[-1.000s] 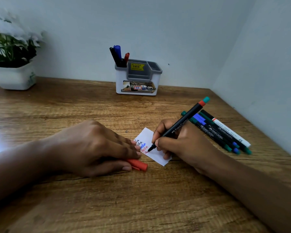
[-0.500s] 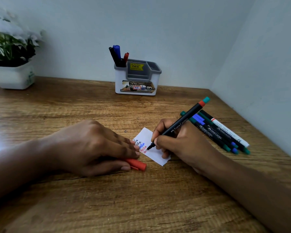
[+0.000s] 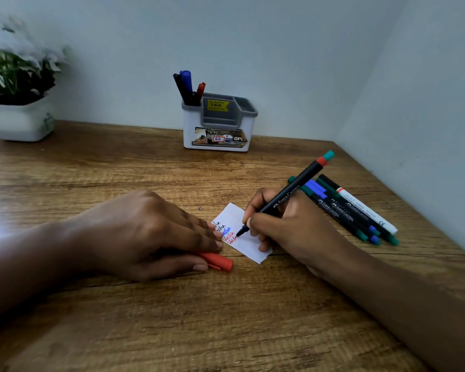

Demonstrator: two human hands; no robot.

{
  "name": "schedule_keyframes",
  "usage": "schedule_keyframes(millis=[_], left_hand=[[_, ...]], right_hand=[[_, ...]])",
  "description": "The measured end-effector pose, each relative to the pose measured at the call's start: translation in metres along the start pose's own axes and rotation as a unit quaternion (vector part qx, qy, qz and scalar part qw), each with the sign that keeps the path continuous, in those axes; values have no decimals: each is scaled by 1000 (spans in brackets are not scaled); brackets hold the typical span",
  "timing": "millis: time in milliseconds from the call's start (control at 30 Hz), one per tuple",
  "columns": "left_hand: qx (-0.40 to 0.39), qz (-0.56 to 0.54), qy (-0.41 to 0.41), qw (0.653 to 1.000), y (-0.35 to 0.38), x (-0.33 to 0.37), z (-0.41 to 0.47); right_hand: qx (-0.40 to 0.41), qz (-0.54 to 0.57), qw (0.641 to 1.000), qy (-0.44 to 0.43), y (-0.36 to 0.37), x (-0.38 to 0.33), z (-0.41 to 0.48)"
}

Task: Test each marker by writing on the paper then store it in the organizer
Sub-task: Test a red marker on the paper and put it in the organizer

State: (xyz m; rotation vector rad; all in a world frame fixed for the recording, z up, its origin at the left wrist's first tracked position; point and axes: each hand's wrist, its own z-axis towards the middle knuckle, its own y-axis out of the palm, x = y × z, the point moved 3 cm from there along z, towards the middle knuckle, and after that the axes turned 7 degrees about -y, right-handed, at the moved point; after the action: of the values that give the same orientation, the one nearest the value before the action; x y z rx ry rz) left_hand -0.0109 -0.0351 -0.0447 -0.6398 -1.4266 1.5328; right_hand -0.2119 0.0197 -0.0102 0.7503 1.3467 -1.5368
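A small white paper (image 3: pixel 249 244) lies on the wooden desk with black, blue and red writing along its left side. My right hand (image 3: pixel 287 226) grips a black marker (image 3: pixel 287 196) with a red end band, its tip touching the paper by the red writing. My left hand (image 3: pixel 148 234) rests flat, fingertips pressing the paper's left edge, and holds the red cap (image 3: pixel 218 261) under the thumb. Several capped markers (image 3: pixel 352 210) lie to the right. The white and grey organizer (image 3: pixel 218 130) stands at the back with three markers (image 3: pixel 188 87) in its left compartment.
A white pot with a plant (image 3: pixel 16 87) stands at the back left. Walls close the desk at the back and on the right. Bare desk surface (image 3: pixel 199 318) stretches in front of my hands.
The marker tip has shifted slightly along the red writing on the paper. My left hand and the red cap have stayed put.
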Motion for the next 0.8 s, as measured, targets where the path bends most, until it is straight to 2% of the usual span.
schedule_keyframes(millis=[533,600,700,800], left_hand=[[-5,6,-7,1000,1,-3,2],[-7,1,-8,1000,0,-1,2],[12,-30,-3,999,-7,5,1],[38,-87,7,995,-20,15,3]], right_hand=[[30,-6,999,19,-1,4,2],[41,36,998,31,-4,5,2],[48,155,985,54,-10,5,2],[41,195,978,56,-11,3,0]])
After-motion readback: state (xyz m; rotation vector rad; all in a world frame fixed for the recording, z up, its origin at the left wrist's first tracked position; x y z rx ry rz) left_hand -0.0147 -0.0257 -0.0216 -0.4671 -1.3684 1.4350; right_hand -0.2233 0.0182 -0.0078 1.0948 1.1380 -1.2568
